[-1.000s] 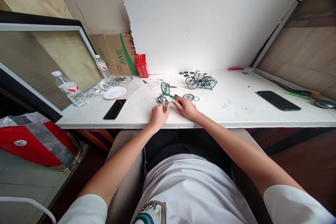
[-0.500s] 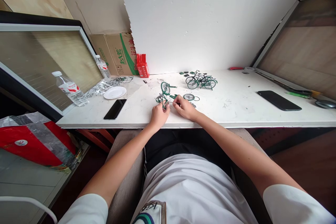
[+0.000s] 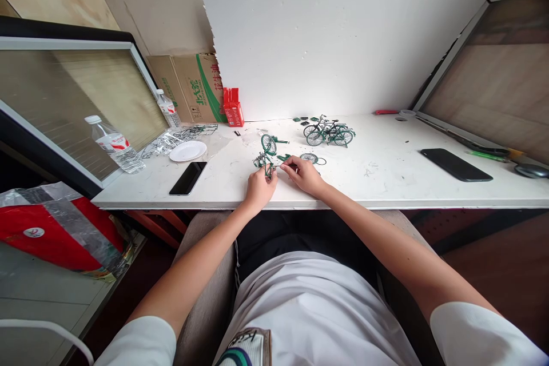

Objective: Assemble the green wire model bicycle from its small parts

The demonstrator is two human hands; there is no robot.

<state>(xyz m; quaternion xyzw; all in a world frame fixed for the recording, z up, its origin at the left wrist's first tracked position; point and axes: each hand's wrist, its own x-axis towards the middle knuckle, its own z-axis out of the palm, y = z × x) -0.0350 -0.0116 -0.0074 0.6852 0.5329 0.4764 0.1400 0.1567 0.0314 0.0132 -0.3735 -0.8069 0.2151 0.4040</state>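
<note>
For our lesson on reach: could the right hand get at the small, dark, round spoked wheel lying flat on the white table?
Probably yes: the wheel lies just beyond the right hand, with nothing visible between them.

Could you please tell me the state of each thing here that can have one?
Left hand: closed on the green bicycle part.
Right hand: pinched; what it holds is unclear.
Green bicycle part: held, partly hidden.
Model bicycles: standing upright, wheels on.
Loose wheel: lying flat.
Near bottle: capped, standing.
Far bottle: capped, standing.
Phone at left: lying flat, screen dark.
</note>
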